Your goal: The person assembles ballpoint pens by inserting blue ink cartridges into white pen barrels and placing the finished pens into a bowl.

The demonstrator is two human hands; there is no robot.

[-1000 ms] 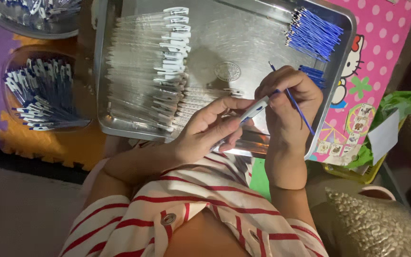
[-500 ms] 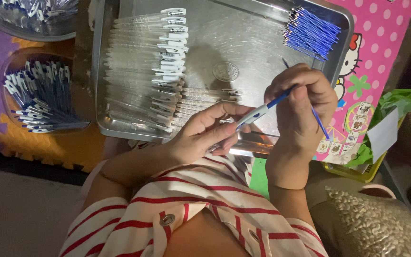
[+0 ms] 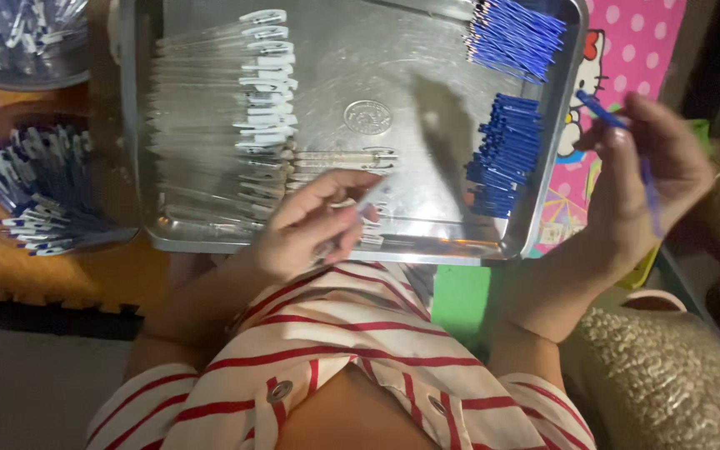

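Note:
A metal tray [image 3: 427, 100] lies on my lap. It holds a row of clear pen barrels with white clips [image 3: 227, 117] on its left side and two heaps of blue ink refills [image 3: 506, 150] on its right side. My left hand [image 3: 310, 225] rests at the tray's near rim, its fingers closed on a clear pen barrel [image 3: 352, 218]. My right hand [image 3: 647, 179] is off the tray's right edge, blurred, pinching thin blue refills [image 3: 606, 112].
A clear bowl of blue-and-white pen caps [image 3: 39, 192] stands left of the tray, and another bowl [image 3: 22, 37] sits above it. A pink patterned mat [image 3: 627, 50] lies under the tray's right side. A beige cushion [image 3: 660, 367] is at bottom right.
My hands have come apart. The right hand has swung right, off the tray, with blue refills. The left hand has dropped to the tray's near rim with the barrel.

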